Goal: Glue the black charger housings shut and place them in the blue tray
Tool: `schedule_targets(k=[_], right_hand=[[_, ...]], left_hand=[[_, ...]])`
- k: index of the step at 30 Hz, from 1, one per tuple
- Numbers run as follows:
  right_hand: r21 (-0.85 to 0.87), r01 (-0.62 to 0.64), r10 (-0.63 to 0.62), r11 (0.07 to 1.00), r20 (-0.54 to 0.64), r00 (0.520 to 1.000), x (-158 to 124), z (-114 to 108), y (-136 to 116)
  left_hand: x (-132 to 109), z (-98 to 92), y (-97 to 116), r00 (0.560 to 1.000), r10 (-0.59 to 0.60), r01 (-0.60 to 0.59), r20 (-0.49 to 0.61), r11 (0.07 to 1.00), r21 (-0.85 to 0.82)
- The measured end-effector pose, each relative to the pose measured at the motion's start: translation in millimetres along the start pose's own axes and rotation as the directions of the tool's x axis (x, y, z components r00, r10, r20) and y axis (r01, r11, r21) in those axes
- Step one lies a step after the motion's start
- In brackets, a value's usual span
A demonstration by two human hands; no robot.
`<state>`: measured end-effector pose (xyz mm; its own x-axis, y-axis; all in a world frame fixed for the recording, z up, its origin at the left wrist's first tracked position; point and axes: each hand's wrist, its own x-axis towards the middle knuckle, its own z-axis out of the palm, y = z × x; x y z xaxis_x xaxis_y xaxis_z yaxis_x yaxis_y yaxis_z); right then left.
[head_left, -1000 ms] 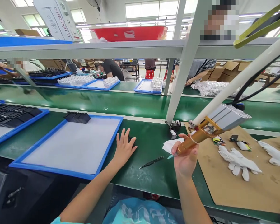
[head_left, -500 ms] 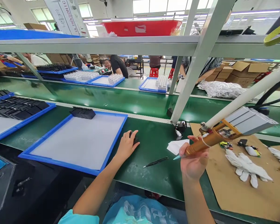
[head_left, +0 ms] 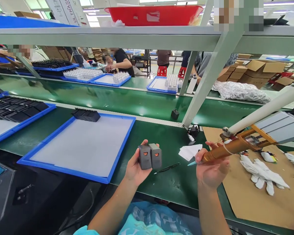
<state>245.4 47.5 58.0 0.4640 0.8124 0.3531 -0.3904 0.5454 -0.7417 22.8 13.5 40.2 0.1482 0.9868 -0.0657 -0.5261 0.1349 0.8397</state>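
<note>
My left hand [head_left: 137,168], palm up, is closed round two black power adapters [head_left: 150,156] held side by side over the green bench. Orange port slots show on the faces turned to me. My right hand [head_left: 212,166] grips an orange-brown cylindrical tool [head_left: 219,153] with a pale blue pointed tip, aimed left. Its rear joins a grey finned block [head_left: 281,127]. Between my hands, black tweezers [head_left: 167,168] lie on the bench, near a folded white paper [head_left: 189,152]. To the left, a blue-rimmed tray [head_left: 107,179] bears a row of black adapters [head_left: 85,114] at its far edge.
White gloves [head_left: 262,173] lie on cardboard [head_left: 254,205] at right. A slanted metal post [head_left: 203,85] rises beyond the paper. One black adapter [head_left: 174,114] sits on the green conveyor [head_left: 127,106]. Another tray [head_left: 29,117] at left carries several adapters. Co-workers sit across the line.
My left hand has turned from palm down to palm up, bringing two adapters into view. The adapter on the conveyor has shifted left of the post. My right hand keeps its hold on the tool.
</note>
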Motion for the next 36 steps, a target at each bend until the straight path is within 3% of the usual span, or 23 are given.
schedule_targets(k=[4,11,21,36], right_hand=[[-0.015,0.008,-0.008,1.000,0.005,1.000,1.2,-1.4,0.8],[-0.013,0.024,-0.024,1.000,0.011,1.000,3.3,-3.8,3.6],[-0.046,0.041,-0.041,0.998,0.003,0.999,4.5,-5.5,5.0],[-0.052,0.029,-0.031,0.998,-0.022,0.999,5.7,-7.3,7.2]], left_hand=[[-5.1,-2.7,-1.3,0.999,0.029,-0.030,0.025,0.999,0.033],[-5.8,-4.8,1.6,0.997,0.064,-0.061,0.050,0.996,-0.071],[-9.4,1.5,11.3,0.964,0.180,-0.103,0.194,0.931,-0.350],[-8.1,-6.7,11.1,0.989,0.114,-0.085,0.090,0.956,-0.281]])
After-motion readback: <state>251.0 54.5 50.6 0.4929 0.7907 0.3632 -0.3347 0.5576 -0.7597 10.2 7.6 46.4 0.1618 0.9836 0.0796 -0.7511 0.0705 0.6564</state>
